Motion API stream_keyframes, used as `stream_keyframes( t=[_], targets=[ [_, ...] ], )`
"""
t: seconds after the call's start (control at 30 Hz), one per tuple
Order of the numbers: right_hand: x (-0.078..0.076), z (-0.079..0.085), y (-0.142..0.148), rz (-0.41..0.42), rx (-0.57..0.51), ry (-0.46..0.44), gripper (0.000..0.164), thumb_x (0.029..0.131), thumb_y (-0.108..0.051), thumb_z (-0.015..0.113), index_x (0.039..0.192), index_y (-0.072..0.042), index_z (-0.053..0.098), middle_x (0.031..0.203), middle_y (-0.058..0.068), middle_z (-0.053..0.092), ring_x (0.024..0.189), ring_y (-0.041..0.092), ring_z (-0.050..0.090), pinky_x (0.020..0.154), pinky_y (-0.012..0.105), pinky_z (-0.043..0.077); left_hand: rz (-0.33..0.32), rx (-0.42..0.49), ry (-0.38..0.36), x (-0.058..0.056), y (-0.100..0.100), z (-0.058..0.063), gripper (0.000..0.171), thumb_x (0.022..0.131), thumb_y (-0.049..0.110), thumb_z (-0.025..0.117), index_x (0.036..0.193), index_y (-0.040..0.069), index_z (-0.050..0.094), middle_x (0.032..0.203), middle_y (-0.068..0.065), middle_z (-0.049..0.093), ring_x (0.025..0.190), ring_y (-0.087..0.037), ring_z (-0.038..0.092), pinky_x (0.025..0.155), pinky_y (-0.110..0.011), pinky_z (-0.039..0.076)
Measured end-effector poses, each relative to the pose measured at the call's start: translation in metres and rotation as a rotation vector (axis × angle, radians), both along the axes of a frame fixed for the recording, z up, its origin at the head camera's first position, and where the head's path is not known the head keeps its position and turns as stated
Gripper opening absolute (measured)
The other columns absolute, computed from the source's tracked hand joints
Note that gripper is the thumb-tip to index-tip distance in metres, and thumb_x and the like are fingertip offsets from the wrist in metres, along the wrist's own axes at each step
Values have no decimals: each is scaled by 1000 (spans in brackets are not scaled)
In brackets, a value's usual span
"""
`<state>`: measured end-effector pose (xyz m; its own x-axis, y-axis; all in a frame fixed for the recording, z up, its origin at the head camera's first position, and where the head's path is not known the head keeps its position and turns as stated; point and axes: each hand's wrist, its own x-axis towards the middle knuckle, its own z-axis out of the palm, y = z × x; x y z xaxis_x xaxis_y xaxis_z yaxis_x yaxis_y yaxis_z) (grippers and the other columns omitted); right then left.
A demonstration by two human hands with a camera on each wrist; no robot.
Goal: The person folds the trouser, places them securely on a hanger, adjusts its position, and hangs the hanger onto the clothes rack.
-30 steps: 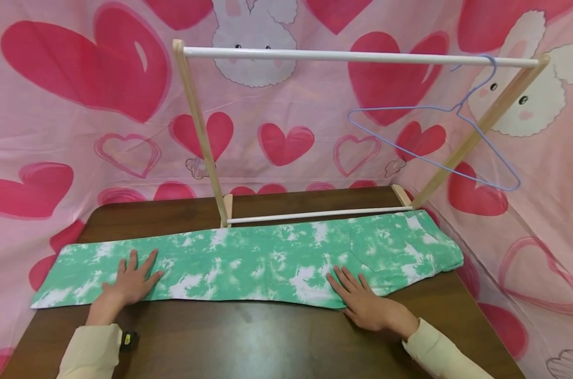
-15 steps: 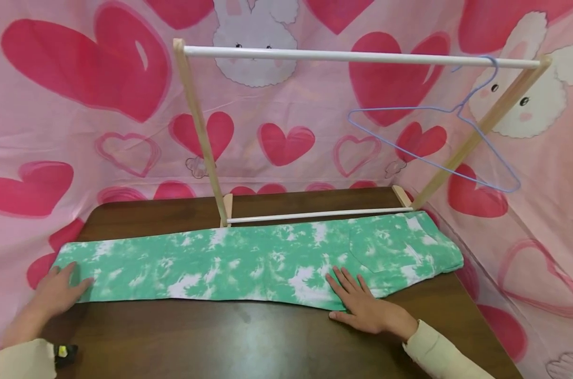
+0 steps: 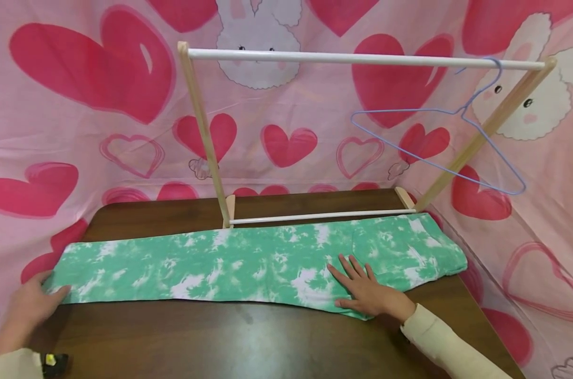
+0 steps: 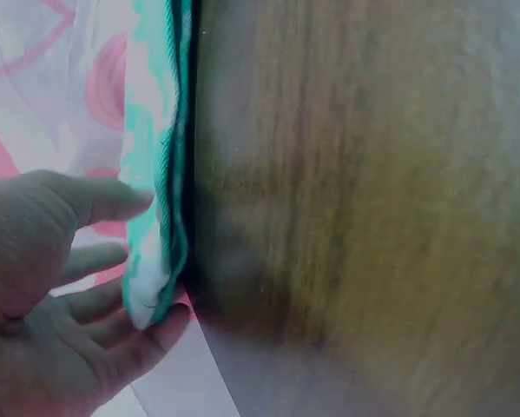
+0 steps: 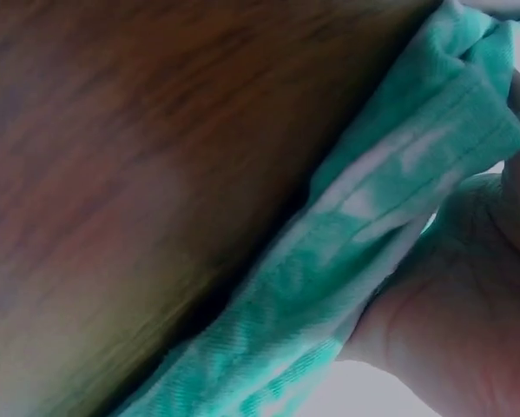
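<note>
Green-and-white tie-dye trousers (image 3: 267, 263), folded lengthwise, lie across the brown table. At their left end my left hand (image 3: 28, 308) touches the leg hem, thumb over the cloth and fingers spread around the end. In the left wrist view the layered hem edge (image 4: 168, 174) shows beside the thumb and fingers (image 4: 151, 343); how firmly they touch it cannot be told. My right hand (image 3: 367, 292) rests with spread fingers on the front edge near the crotch. The right wrist view shows a seamed fold (image 5: 355, 226) beside that hand; its fingertips are hidden there.
Behind the trousers stands a wooden rack (image 3: 203, 131) with white bars. A blue wire hanger (image 3: 419, 110) hangs from its top bar at the right. Pink heart-print fabric (image 3: 286, 189) surrounds the table (image 3: 248, 342) at the back and sides.
My left hand has moved left along the trousers to the hem. My right hand stays nearly in place, its thumb now on the cloth, and the front edge beneath it reaches slightly nearer.
</note>
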<state>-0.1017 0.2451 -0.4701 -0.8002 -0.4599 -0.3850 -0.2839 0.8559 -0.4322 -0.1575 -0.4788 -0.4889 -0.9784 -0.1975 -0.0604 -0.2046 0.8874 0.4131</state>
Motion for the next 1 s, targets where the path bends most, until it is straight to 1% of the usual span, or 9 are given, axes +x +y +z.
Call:
stream_keyframes(
  t=[0.07, 0.13, 0.2, 0.3, 0.37, 0.53, 0.77, 0.87, 1.0],
  targets=[
    [-1, 0, 0, -1, 6, -10, 87, 99, -56, 57, 165, -18, 15, 170, 22, -4, 154, 49, -8, 113, 78, 0, 67, 27, 42, 1, 1, 2, 63, 91, 10, 64, 132, -28, 35, 122, -54, 40, 110, -65, 46, 88, -64, 47],
    [-2, 0, 0, -2, 14, -20, 88, 98, -57, 57, 165, -20, 14, 170, 20, -5, 154, 48, -8, 114, 77, 0, 114, 60, 76, 1, 1, 5, 58, 90, 10, 63, 128, -28, 41, 117, -52, 49, 85, -46, 63, 73, -44, 55],
    [-2, 0, -1, -4, 13, -25, 89, 97, -57, 59, 165, -20, 13, 170, 20, -5, 154, 48, -8, 113, 78, 1, 155, 105, 86, -1, 0, 8, 56, 91, 13, 64, 125, -28, 46, 111, -50, 55, 63, -22, 62, 57, -26, 49],
    [-3, 0, -1, -9, 7, -29, 90, 96, -57, 60, 165, -20, 14, 170, 21, -5, 154, 49, -7, 112, 79, 1, 238, 187, 25, -3, 3, 13, 63, 96, 24, 62, 130, -26, 46, 119, -48, 54, 71, -17, 60, 53, -18, 35],
    [-4, 0, -1, -10, 5, -29, 91, 96, -56, 61, 165, -20, 15, 170, 21, -4, 154, 49, -7, 112, 79, 2, 293, 245, -16, -4, 6, 16, 70, 98, 32, 59, 136, -24, 43, 129, -46, 49, 90, -34, 59, 57, -20, 34],
    [-3, 2, -2, -10, 7, -27, 90, 96, -54, 62, 165, -19, 15, 170, 22, -4, 154, 50, -6, 112, 79, 3, 383, 376, 27, -9, 21, 29, 69, 99, 39, 56, 141, -16, 47, 89, -11, 60, 84, -18, 46, 58, -19, 36],
    [-3, 6, -3, -16, 20, -46, 90, 96, -52, 63, 165, -20, 16, 170, 22, -4, 154, 50, -7, 112, 79, 3, 296, 463, 163, -9, 61, 54, 48, 100, 35, 59, 121, -6, 68, 75, 15, 57, 78, -10, 43, 59, -17, 40],
    [-3, 7, -4, -17, 16, -54, 90, 96, -52, 64, 165, -20, 16, 170, 22, -4, 154, 50, -7, 112, 79, 3, 285, 479, 224, -8, 87, 62, 44, 99, 34, 62, 126, -1, 70, 68, 32, 51, 75, -1, 45, 60, -14, 40],
    [-3, 8, -5, -14, 20, -53, 90, 96, -52, 64, 165, -19, 15, 170, 22, -4, 154, 50, -6, 112, 79, 4, 263, 473, 275, -7, 118, 72, 53, 98, 31, 65, 136, -4, 61, 66, 33, 52, 69, 0, 47, 54, -15, 42]
  ],
)
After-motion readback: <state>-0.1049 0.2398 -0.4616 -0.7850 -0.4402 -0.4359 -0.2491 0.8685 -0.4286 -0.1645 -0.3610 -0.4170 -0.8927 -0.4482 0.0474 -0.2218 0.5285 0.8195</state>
